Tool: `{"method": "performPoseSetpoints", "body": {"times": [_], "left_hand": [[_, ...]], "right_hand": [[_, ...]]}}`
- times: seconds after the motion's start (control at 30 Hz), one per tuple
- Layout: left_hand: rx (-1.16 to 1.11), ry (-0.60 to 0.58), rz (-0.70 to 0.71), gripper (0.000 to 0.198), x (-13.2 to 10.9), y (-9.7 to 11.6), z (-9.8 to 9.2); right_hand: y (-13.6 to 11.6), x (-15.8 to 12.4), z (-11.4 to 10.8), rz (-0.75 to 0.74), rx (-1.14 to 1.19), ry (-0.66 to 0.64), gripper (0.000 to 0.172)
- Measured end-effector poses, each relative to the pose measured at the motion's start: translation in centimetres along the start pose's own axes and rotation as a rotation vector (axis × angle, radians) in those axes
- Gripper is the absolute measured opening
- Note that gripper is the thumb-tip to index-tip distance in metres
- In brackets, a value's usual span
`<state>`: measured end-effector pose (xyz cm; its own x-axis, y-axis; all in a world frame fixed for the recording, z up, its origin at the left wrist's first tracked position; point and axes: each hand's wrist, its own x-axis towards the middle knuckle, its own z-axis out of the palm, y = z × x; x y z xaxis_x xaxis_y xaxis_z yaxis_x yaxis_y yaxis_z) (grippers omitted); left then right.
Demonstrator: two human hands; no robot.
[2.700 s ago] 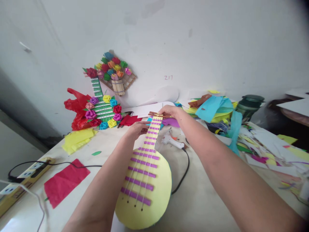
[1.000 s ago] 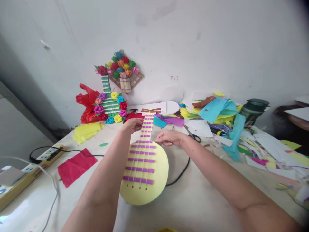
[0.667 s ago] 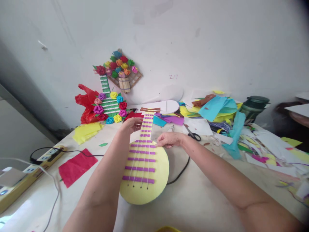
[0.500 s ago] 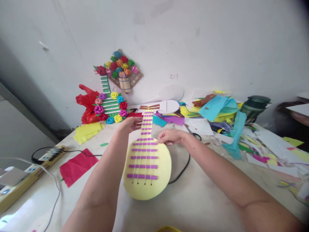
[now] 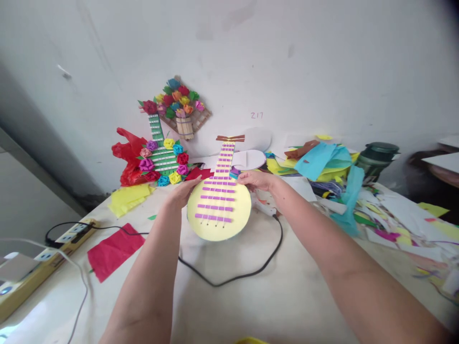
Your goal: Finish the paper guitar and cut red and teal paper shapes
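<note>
A yellow paper lute model (image 5: pixel 244 205) is held up above the table with its front facing me. It has purple frets, thin pale strings and crossed brown pegs at the top of the neck. My left hand (image 5: pixel 187 190) grips the upper left edge of the round body, its fingers mostly behind it. At the upper right edge, close to the neck, my right hand (image 5: pixel 256 181) pinches the body. Behind the lute lies a white paper shape (image 5: pixel 254 160). To its left a green model with paper roses (image 5: pixel 165 157) leans against the wall.
A black cord (image 5: pixel 229 282) loops across the table below the lute to a pale device (image 5: pixel 264 207). At left are a power strip (image 5: pixel 53 260) and red paper (image 5: pixel 116 251). Paper scraps (image 5: pixel 380 220) and a dark green flask (image 5: pixel 376 160) occupy the right.
Both hands have carried the lute up and away from me, toward the wall. My left hand has shifted from beside the neck to the body's edge. More of the cord shows.
</note>
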<state>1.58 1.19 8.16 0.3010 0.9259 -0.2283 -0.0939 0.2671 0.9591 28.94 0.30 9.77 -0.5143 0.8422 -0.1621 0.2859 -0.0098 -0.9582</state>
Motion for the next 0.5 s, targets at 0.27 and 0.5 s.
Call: {"method": "performPoseSetpoints", "body": {"times": [0.27,0.5], "left_hand": [[0.089,0.136,0.138,0.044,0.9,-2.2,-0.4],[-0.108,0.269,0.182,0.026,1.9,-3.0,-0.5]], "right_hand": [[0.0,1.0,-0.7,0.016,-0.097,0.115,0.027],[0.0,1.0,-0.4,0.058,-0.385,0.386,0.034]]}}
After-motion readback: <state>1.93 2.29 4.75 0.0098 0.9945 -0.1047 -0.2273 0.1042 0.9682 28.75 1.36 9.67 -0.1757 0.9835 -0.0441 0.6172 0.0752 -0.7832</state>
